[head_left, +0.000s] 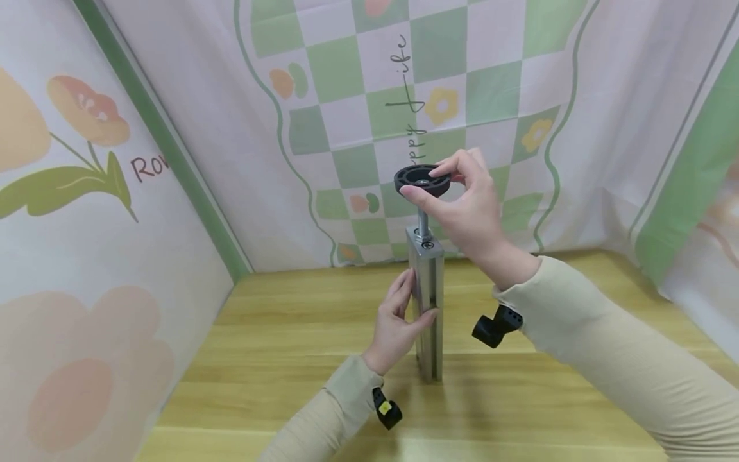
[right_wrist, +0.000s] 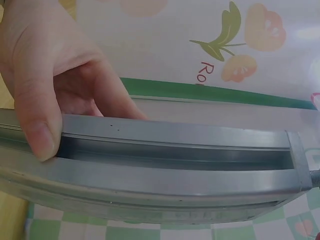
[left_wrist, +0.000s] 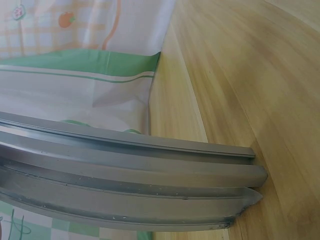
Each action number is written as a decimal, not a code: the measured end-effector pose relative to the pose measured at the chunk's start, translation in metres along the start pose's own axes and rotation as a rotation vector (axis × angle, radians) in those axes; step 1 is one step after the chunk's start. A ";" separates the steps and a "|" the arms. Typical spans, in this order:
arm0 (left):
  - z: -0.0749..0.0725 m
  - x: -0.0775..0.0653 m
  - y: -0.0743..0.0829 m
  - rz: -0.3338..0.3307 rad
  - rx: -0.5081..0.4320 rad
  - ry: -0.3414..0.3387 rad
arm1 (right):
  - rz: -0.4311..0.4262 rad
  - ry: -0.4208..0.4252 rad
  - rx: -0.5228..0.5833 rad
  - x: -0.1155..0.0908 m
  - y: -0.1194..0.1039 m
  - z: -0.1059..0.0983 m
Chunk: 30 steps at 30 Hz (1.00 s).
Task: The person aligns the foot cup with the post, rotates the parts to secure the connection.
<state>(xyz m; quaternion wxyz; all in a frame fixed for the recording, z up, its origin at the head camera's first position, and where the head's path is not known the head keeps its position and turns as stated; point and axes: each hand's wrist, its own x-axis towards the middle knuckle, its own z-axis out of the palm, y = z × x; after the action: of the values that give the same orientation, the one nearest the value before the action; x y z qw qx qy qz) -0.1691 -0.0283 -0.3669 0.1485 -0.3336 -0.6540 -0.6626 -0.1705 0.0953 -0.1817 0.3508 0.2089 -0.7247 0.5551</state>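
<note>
An aluminium profile with grooved sides stands upright on the wooden table. Its top carries an end plate with screws, from which a threaded rod rises to a black round levelling foot. My left hand grips the profile around its middle; in the right wrist view the left thumb presses at the groove. Up top, my right hand pinches the rim of the foot between thumb and fingers. The left wrist view shows the lower end of the profile at the table.
The wooden table meets a printed curtain at the back, with green checks and flowers. More printed cloth hangs on the left and right. A black camera mount sits at the right wrist, another at the left.
</note>
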 end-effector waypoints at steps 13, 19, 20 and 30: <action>0.000 0.000 0.000 0.018 -0.002 -0.009 | -0.109 -0.138 -0.024 -0.006 0.013 -0.011; -0.007 0.001 -0.002 0.079 0.008 -0.022 | -0.262 -0.199 -0.108 -0.003 0.012 -0.018; -0.009 0.002 -0.002 0.100 0.012 -0.025 | -0.292 -0.209 -0.130 -0.002 0.012 -0.019; -0.028 0.008 0.003 0.180 0.179 -0.028 | -0.511 -0.232 -0.247 0.001 0.015 -0.027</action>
<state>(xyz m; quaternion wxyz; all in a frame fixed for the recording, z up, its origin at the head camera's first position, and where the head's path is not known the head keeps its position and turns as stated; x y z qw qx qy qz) -0.1800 -0.0537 -0.3568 0.2272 -0.3857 -0.6799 -0.5808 -0.1737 0.1258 -0.1867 0.4168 0.4023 -0.7457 0.3290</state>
